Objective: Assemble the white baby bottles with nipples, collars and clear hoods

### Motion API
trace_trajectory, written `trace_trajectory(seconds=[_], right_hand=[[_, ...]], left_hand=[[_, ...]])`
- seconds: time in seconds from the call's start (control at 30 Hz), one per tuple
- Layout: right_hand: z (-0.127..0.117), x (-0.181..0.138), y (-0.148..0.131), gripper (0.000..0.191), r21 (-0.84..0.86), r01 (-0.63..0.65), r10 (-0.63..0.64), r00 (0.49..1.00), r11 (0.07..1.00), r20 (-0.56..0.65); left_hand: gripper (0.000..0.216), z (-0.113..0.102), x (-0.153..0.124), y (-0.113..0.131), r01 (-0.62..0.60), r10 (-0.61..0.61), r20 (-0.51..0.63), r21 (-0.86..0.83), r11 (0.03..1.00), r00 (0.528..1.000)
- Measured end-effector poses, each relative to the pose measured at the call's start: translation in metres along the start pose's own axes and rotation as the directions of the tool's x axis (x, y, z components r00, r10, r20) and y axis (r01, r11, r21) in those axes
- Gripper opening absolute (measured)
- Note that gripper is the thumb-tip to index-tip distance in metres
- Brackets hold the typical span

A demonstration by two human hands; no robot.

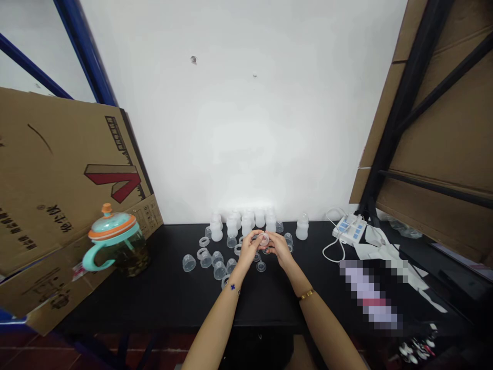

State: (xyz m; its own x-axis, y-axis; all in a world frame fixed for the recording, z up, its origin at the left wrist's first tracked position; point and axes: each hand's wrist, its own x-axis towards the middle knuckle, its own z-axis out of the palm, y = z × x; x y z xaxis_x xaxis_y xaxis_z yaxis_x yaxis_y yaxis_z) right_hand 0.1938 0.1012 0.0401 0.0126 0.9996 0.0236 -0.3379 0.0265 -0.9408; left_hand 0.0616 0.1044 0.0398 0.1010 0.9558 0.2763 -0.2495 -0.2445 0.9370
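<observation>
My left hand (249,248) and my right hand (278,247) meet over the black table (169,293), and together their fingers pinch a small clear plastic ring (263,238). Both hands are closed around it. Just behind them stand several small white bottles (239,222) in a group by the wall, with one more bottle (302,226) set apart to the right. Several clear plastic caps (204,258) and white rings (204,241) lie scattered on the table to the left of my hands and under them.
A teal and orange lidded mug (115,244) stands at the table's left, in front of a large cardboard box (57,195). A white power strip with a cable (349,229) and white papers (389,257) lie at the right, below a dark shelf frame (400,108).
</observation>
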Motion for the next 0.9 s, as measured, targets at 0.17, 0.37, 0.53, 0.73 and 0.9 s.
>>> trace_trajectory(seconds=[0.17,0.37,0.53,0.73,0.9], right_hand=[[0.0,0.001,0.0,0.028,-0.006,-0.008,0.008,0.999,1.0,-0.033],[0.001,0.002,0.001,0.028,-0.04,-0.009,0.007,0.999,0.999,-0.052],[0.002,0.004,0.005,0.029,-0.081,-0.023,0.02,0.999,0.996,-0.044],[0.003,0.007,0.009,0.028,-0.073,0.002,-0.006,0.999,0.997,-0.054],[0.001,0.008,0.011,0.032,-0.055,0.052,-0.058,0.992,0.997,-0.114]], left_hand=[[0.05,0.0,0.0,0.001,0.002,-0.002,0.013,0.028,1.0,1.0],[0.048,0.0,0.0,0.001,-0.011,0.01,0.03,0.053,0.999,0.999],[0.042,-0.002,0.002,-0.003,-0.04,0.041,-0.02,0.07,0.997,0.999],[0.047,-0.002,0.005,-0.007,-0.026,0.03,-0.047,0.069,0.997,0.998],[0.041,-0.002,0.003,-0.011,-0.025,0.024,0.007,0.14,0.99,1.0]])
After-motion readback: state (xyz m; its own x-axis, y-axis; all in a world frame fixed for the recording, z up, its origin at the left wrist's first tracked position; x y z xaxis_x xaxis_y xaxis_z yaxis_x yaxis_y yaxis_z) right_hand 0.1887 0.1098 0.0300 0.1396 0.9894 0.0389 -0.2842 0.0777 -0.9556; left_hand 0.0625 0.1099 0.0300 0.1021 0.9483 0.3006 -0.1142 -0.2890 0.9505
